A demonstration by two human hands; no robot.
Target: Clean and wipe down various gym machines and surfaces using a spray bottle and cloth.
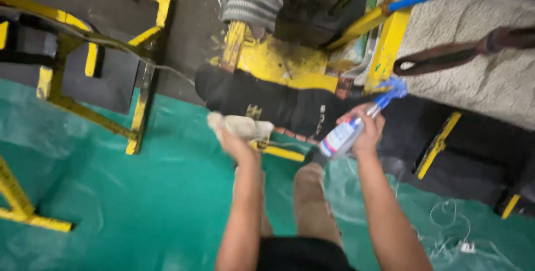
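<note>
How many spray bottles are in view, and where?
1. The spray bottle, clear with a blue trigger, is in the right hand, near the black cover. The left hand holds a cloth. Others may be hidden outside the view.

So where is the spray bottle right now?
The spray bottle is in the right hand, right of centre in the head view, angled over the black padded part, beside the cloth in the left hand.
</note>
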